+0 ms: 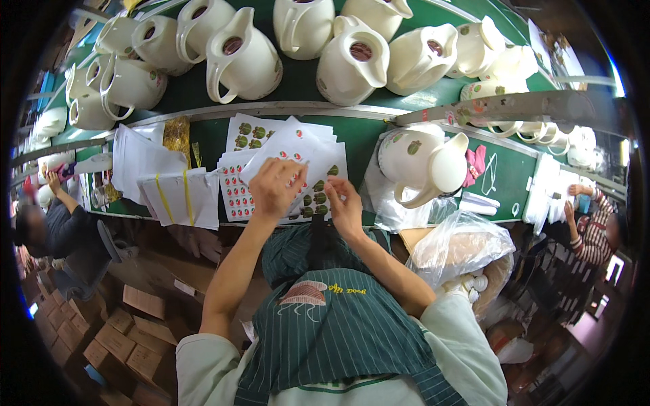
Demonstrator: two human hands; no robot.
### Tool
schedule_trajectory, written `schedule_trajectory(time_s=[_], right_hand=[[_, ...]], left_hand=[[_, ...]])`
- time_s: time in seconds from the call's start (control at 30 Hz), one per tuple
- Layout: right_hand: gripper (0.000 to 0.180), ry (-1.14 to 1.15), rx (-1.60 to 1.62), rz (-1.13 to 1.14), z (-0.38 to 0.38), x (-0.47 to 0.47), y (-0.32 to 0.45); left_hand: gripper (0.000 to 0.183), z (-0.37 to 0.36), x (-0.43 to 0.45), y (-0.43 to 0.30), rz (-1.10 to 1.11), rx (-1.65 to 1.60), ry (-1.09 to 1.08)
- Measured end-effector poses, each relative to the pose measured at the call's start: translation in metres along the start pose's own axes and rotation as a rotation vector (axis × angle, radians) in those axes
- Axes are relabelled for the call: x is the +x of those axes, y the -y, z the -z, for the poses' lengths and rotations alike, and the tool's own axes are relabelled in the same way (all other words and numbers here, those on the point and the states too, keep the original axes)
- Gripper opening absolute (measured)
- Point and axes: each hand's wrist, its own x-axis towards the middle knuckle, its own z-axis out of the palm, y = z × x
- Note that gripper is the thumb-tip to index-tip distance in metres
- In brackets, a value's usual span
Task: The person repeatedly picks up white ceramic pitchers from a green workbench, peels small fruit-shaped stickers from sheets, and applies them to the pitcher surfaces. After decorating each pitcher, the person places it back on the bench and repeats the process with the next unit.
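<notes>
My left hand (277, 185) is raised over sticker sheets (236, 190), its thumb and fingertips close together; whether a small sticker is between them I cannot tell. To its right, my right hand (345, 203) has thumb and index finger nearly touching beside green leaf-like stickers (320, 198); what it holds is too small to tell. Beneath both hands, the white sheets overlap and bear red-and-green and dark green stickers. A cream thermos jug (411, 157) with a lid and a green decal lies tilted right of the sheets, its handle towards me.
Several cream jugs (249, 66) stand behind a metal rail (284, 107). Left are paper stacks with yellow bands (175, 195). Right are a pink cloth (474, 165) and a clear plastic bag (459, 248). Co-workers sit at far left (66, 228) and far right (596, 228). Cardboard boxes (117, 340) lie lower left.
</notes>
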Motion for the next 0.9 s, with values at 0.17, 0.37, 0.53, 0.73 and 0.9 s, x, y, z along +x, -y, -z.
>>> schedule_trajectory(time_s=[0.17, 0.37, 0.53, 0.73, 0.9], right_hand=[[0.031, 0.088, 0.422, -0.047, 0.001, -0.020, 0.045], [0.034, -0.151, 0.552, -0.110, 0.068, -0.070, 0.052], [0.026, -0.469, 0.557, -0.196, 0.116, -0.137, 0.027], [0.022, -0.678, 0.714, -0.065, 0.120, -0.172, 0.008], [0.025, -0.643, 0.762, 0.139, 0.120, -0.207, 0.035]], left_hand=[[0.020, 0.000, 0.004, -0.049, -0.204, 0.045, 0.097], [0.036, -0.027, 0.037, -0.080, -0.360, -0.181, 0.324], [0.071, -0.109, 0.082, -0.138, -0.725, -0.186, 0.397], [0.070, -0.170, 0.139, -0.177, -0.864, -0.362, 0.281], [0.067, -0.154, 0.164, -0.211, -0.393, -0.468, 0.429]])
